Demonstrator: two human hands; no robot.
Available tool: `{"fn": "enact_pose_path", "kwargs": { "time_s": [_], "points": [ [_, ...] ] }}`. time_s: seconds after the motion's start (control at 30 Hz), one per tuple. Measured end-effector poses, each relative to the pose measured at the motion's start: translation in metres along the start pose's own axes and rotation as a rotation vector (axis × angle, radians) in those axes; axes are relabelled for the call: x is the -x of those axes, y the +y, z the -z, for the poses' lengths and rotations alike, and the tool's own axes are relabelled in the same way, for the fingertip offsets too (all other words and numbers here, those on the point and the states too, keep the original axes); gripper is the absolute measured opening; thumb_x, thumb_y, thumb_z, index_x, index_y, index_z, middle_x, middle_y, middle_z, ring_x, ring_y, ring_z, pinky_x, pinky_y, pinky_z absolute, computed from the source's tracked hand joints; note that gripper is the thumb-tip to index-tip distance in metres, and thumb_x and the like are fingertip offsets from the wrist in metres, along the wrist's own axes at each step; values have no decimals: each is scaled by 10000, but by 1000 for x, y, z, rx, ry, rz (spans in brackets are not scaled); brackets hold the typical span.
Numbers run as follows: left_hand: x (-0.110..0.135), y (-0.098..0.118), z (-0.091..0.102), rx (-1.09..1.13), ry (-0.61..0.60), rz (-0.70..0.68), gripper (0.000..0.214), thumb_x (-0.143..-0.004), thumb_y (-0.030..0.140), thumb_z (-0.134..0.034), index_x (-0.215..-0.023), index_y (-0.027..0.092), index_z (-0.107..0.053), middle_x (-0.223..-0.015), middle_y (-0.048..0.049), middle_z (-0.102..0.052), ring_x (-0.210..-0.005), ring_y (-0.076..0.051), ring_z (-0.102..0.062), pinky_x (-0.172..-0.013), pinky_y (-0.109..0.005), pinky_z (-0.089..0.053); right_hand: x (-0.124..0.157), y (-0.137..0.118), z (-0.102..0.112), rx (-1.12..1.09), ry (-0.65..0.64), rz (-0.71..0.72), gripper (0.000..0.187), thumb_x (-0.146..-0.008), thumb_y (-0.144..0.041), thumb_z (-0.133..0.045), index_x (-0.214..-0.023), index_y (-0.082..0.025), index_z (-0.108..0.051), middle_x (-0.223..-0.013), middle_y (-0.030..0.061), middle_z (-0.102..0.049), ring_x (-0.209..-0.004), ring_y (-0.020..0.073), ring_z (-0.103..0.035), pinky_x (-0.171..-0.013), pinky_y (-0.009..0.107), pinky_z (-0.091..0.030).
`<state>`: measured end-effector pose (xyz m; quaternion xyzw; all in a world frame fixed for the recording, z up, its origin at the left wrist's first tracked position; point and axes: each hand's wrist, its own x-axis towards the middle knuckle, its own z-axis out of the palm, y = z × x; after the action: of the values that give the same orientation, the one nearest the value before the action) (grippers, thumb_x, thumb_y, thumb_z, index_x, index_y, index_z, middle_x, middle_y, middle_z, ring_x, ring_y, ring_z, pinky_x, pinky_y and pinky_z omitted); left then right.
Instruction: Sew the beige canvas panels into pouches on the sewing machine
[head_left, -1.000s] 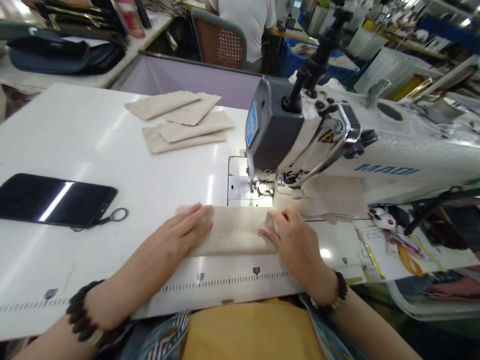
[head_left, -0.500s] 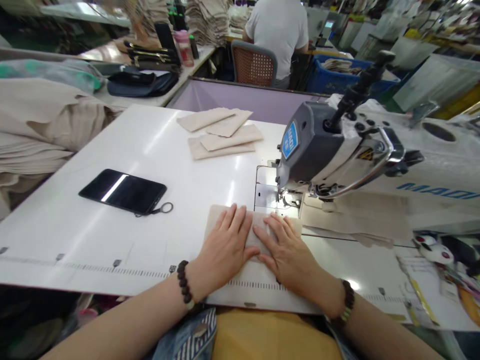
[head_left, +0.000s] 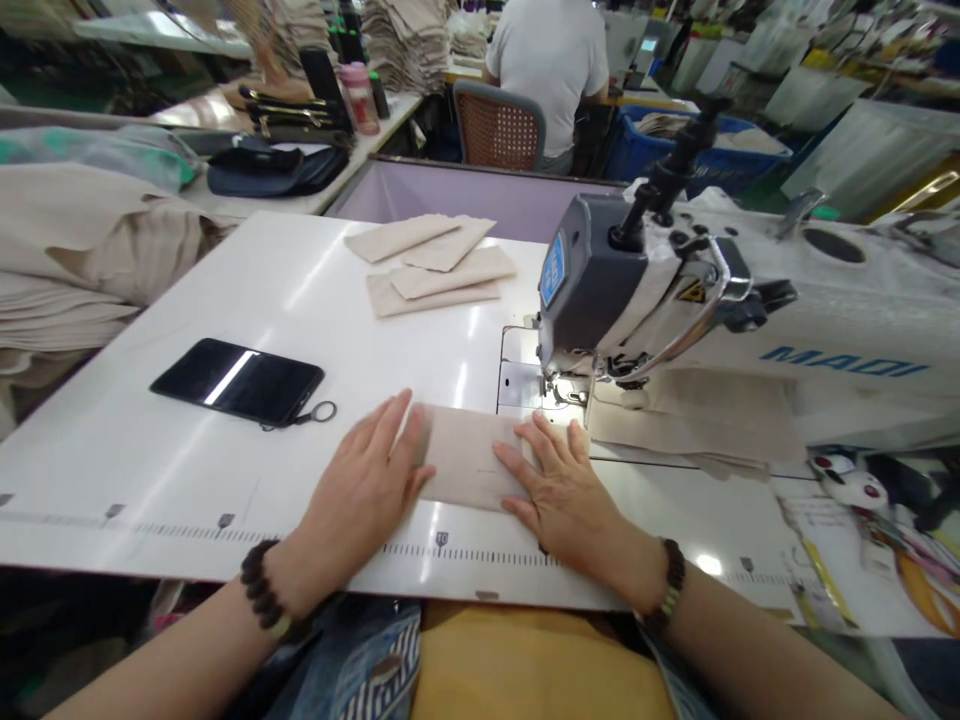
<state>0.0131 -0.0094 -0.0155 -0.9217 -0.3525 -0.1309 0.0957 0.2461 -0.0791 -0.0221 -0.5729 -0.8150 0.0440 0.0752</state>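
Observation:
A folded beige fabric piece [head_left: 465,455] lies flat on the white table [head_left: 247,300] just in front of the sewing machine [head_left: 675,300]. My left hand [head_left: 367,490] rests on its left end, fingers stretched flat. On the right end lies my right hand [head_left: 559,490], also flat with fingers apart, close to the needle area [head_left: 559,392]. More beige fabric [head_left: 697,420] sits under the machine's arm to the right.
A black phone [head_left: 238,380] lies at the left. Several beige pieces [head_left: 431,262] are stacked at the back of the table. A heap of beige cloth [head_left: 82,250] fills the left edge. A person in a white shirt [head_left: 551,60] sits beyond.
My hands, side by side over the middle of the fabric half a second ago, have spread apart to its ends. The left hand slid left; the view shifted slightly.

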Motion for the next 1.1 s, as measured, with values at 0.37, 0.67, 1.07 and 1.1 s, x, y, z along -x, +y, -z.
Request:
{"fn": "enact_pose_path", "kwargs": {
  "time_s": [0.37, 0.67, 1.07, 1.1],
  "points": [
    [-93, 8, -11, 171, -253, -179, 358, -921, 327, -439, -1197, 103, -485, -1240, -141, -507, -1154, -287, -463, -982, -507, -351, -7, 27, 35, 38, -53, 67, 343, -871, -122, -404, -1190, -130, -529, -1291, 120, -512, -1069, 268, -476, -866, 449, -394],
    [-122, 32, -11, 226, -266, -358, 165, -872, 169, -511, -991, 79, -582, -1092, -146, -578, -1030, -241, -555, -876, -371, -467, -11, 72, 15, 2, 200, 206, 292, -886, -117, -397, -1073, -161, -616, -1037, 113, -579, -794, 173, -515, -720, 314, -430],
    [-128, 30, -31, 299, -155, -333, 217, -881, 231, -520, -1031, 77, -549, -1088, -148, -556, -1093, -266, -497, -933, -416, -449, -11, 65, 23, 56, 162, 89, 281, -867, -70, -389, -1042, -136, -600, -793, 52, -550, -722, 153, -492, -639, 247, -384],
    [-129, 30, -31, 295, -153, -336, 221, -882, 230, -518, -1038, 75, -547, -1082, -145, -557, -1089, -262, -498, -938, -414, -446, -11, 64, 23, 52, 161, 84, 282, -864, -65, -391, -1042, -136, -598, -792, 52, -549, -724, 152, -493, -636, 244, -382]
  ]
}}
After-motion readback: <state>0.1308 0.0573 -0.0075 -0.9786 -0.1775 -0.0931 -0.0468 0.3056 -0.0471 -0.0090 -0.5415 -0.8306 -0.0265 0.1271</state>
